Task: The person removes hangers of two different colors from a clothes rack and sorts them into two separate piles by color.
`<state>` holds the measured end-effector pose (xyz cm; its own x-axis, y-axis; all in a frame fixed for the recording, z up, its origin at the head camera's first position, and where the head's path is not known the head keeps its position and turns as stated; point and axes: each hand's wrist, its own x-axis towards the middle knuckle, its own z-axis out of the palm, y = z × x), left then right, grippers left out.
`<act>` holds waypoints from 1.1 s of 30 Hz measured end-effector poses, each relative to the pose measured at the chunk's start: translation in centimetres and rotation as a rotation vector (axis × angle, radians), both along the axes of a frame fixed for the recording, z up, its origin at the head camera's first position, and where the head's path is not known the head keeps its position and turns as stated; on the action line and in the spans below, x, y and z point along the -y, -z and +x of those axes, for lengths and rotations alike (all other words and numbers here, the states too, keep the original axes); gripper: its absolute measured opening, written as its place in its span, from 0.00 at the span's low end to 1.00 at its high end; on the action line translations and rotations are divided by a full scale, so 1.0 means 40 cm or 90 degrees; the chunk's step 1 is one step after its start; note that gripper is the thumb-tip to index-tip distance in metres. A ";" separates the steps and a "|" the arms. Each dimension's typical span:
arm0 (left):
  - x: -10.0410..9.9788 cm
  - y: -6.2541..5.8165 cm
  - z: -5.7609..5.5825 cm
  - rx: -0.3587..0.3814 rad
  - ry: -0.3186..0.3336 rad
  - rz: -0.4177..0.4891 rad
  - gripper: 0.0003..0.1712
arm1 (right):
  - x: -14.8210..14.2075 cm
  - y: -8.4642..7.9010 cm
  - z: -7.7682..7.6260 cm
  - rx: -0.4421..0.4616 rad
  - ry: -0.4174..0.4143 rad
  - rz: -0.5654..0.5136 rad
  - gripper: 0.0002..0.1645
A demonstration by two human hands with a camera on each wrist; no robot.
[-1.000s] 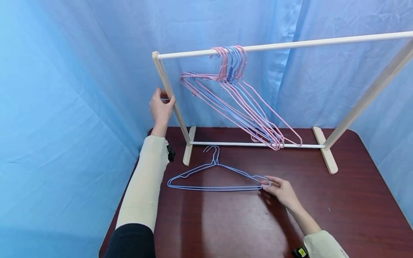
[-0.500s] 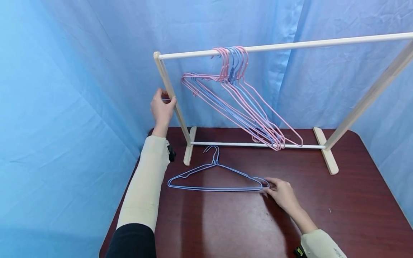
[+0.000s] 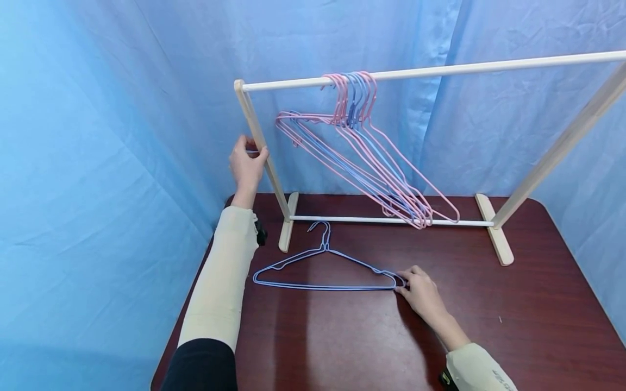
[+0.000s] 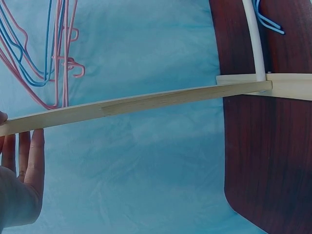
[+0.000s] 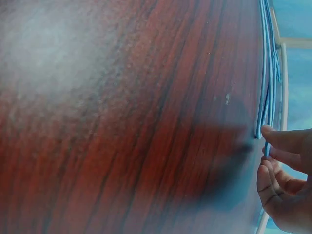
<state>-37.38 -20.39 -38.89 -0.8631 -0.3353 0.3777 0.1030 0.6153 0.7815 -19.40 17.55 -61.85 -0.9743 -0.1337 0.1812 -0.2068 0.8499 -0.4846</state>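
Observation:
My left hand grips the left wooden upright of a hanger rack, its fingers and thumb on either side of the post. Two blue wire hangers lie almost stacked on the table in front of the rack, hooks pointing away from me. The right end of one is pinched between the thumb and fingers of my right hand. In the right wrist view, the hanger wire runs down to the fingertips of that hand. The left wrist view shows the post and part of the left hand.
Several pink and blue hangers hang bunched on the white top rail, left of its middle. A white lower bar joins the rack's wooden feet. Blue curtains enclose the dark brown table.
My right hand has drawn slightly left, and the right end of the hanger it holds has come closer into line with the other hanger. The left hand stays on the upright.

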 end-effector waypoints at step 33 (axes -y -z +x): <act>-0.003 -0.002 0.006 -0.006 0.010 0.005 0.12 | -0.068 -0.106 -0.002 -0.044 0.036 -0.077 0.19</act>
<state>-37.15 -20.28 -38.83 -0.8652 -0.3242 0.3826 0.1199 0.6071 0.7855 -19.50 20.25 -57.59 -0.9643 -0.0523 0.2597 -0.1968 0.7975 -0.5702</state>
